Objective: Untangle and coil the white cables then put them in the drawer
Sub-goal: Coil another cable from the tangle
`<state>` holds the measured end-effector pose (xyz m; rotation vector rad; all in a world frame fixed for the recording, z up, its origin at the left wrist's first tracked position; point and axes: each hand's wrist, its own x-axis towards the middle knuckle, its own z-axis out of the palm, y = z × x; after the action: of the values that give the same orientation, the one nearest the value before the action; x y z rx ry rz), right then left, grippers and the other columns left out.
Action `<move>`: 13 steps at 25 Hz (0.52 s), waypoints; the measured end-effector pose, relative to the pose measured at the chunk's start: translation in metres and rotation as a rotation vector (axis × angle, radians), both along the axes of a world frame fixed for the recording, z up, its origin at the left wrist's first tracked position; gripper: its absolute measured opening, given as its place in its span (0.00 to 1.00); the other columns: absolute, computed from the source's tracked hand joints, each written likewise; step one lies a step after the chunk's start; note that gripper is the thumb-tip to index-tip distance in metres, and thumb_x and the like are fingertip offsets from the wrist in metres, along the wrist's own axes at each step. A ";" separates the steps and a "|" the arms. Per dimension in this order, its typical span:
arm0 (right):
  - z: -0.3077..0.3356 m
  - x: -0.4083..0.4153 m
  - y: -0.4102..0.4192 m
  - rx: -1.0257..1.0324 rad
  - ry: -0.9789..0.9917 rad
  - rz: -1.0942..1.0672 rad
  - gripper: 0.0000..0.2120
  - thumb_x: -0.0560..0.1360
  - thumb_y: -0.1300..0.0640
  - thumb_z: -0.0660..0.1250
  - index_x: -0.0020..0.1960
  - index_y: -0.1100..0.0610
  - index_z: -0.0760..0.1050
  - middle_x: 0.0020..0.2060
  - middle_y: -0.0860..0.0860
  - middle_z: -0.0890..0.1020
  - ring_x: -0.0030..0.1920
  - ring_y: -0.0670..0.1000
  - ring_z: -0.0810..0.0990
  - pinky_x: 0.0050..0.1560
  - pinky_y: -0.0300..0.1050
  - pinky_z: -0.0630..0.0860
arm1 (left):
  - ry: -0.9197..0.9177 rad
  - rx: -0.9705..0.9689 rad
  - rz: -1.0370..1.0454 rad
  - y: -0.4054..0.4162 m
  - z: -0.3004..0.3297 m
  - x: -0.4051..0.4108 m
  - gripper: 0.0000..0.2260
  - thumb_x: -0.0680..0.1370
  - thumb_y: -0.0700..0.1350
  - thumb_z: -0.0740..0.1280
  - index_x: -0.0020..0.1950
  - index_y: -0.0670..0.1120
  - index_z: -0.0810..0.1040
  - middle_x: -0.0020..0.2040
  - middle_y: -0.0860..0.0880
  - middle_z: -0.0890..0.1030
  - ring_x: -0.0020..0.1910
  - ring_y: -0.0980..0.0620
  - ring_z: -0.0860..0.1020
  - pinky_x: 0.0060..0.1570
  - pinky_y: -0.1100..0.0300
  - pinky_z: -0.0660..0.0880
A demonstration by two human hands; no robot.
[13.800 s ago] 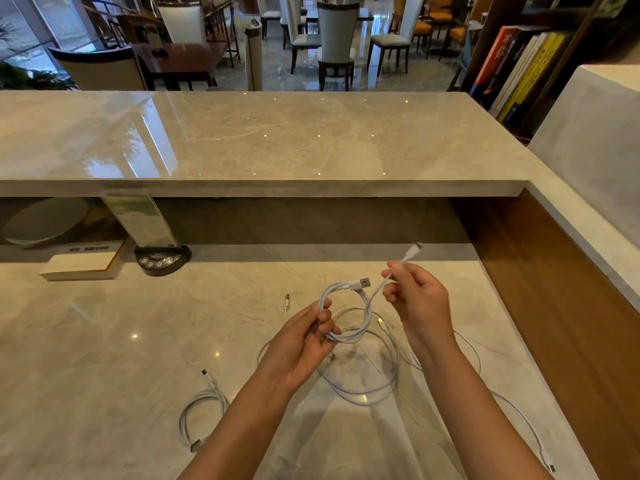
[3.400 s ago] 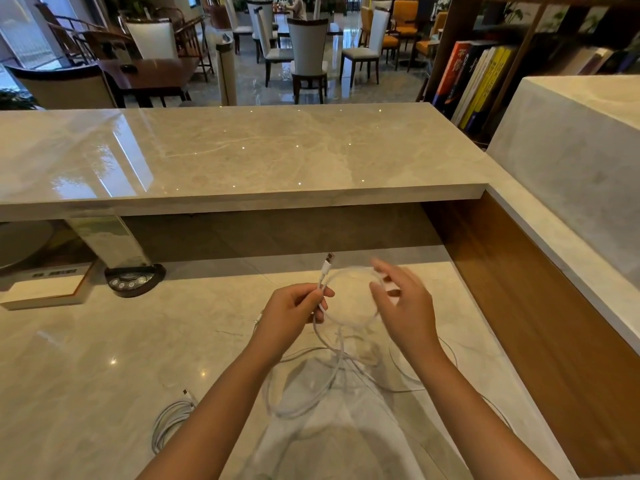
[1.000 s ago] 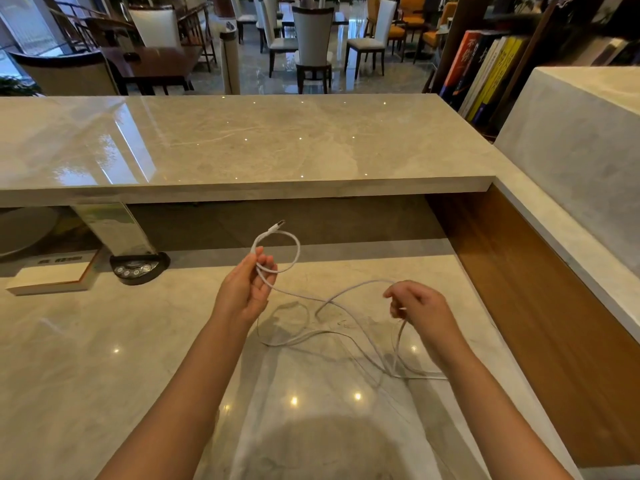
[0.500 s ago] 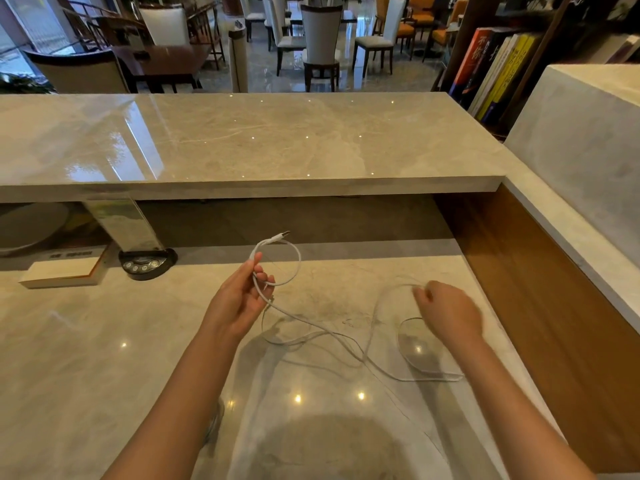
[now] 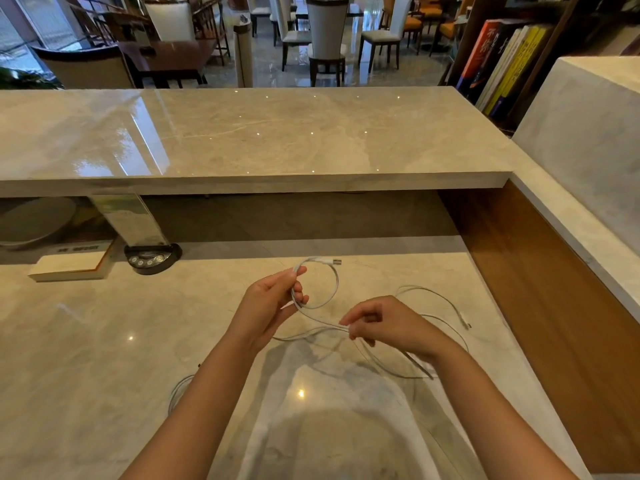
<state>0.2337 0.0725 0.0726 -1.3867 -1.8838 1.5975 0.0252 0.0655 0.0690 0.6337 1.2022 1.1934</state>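
Observation:
A thin white cable (image 5: 335, 282) forms one small loop above the marble desk, its plug end pointing right at the loop's top. My left hand (image 5: 270, 303) is shut on that loop where the strands cross. A short way to the right, my right hand (image 5: 384, 325) pinches the same cable as it runs on. The loose rest trails over the desk to the right, ending in a small plug (image 5: 465, 323). A second coiled white cable (image 5: 178, 393) lies on the desk, partly hidden by my left forearm. No drawer is in view.
A raised marble counter (image 5: 277, 140) overhangs the back of the desk. Under it stand a small round black device (image 5: 150, 259), a flat white box (image 5: 71, 266) and an acrylic stand (image 5: 130, 216). A wooden side panel (image 5: 540, 299) bounds the right.
My right hand has come in toward the left hand and now pinches the cable close to the loop. The loose cable on the desk has shifted right. The left hand still holds the loop.

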 end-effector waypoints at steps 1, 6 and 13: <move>0.002 0.006 0.004 0.013 -0.084 0.048 0.05 0.73 0.60 0.68 0.45 0.57 0.82 0.32 0.48 0.82 0.30 0.43 0.75 0.35 0.37 0.72 | 0.085 -0.013 -0.029 -0.001 -0.002 -0.002 0.11 0.80 0.42 0.61 0.58 0.40 0.78 0.32 0.48 0.75 0.32 0.55 0.76 0.45 0.59 0.80; 0.013 0.035 0.027 -0.003 -0.243 0.112 0.05 0.73 0.59 0.68 0.42 0.57 0.82 0.30 0.44 0.80 0.33 0.44 0.73 0.35 0.37 0.71 | -0.108 -0.068 -0.171 -0.005 0.002 0.000 0.12 0.81 0.39 0.56 0.56 0.37 0.78 0.33 0.47 0.75 0.32 0.55 0.75 0.45 0.58 0.80; 0.020 0.039 0.053 0.124 -0.372 -0.117 0.16 0.69 0.50 0.72 0.31 0.58 0.71 0.27 0.52 0.71 0.29 0.49 0.67 0.34 0.43 0.68 | -0.207 -0.067 -0.231 -0.012 0.003 -0.003 0.11 0.80 0.36 0.57 0.49 0.37 0.79 0.32 0.47 0.76 0.30 0.54 0.77 0.40 0.60 0.81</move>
<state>0.2725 0.1255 0.0926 -1.7980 -2.0145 1.2082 0.0219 0.0536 0.0716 0.5672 0.9628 0.9943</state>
